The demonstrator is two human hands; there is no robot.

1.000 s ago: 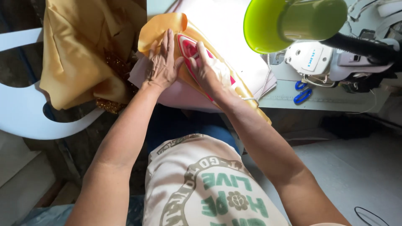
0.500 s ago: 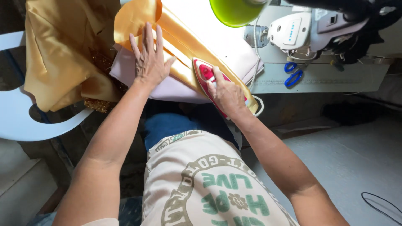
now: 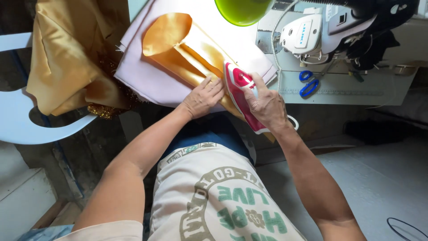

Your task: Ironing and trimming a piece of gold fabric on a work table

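Gripping the red iron [image 3: 241, 91], the right hand [image 3: 267, 106] is risking scorching the flat-open left hand [image 3: 203, 96], apparently just beside it, pinning gold fabric [image 3: 187, 56].

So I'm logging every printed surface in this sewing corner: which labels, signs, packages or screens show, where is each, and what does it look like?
No packages, signs or screens show.
Maker's label: on the white sewing machine head at upper right, a short row of blue lettering.
Shirt print: on the person's cream shirt at the bottom, green block letters with an olive ring of text and a small flower shape.
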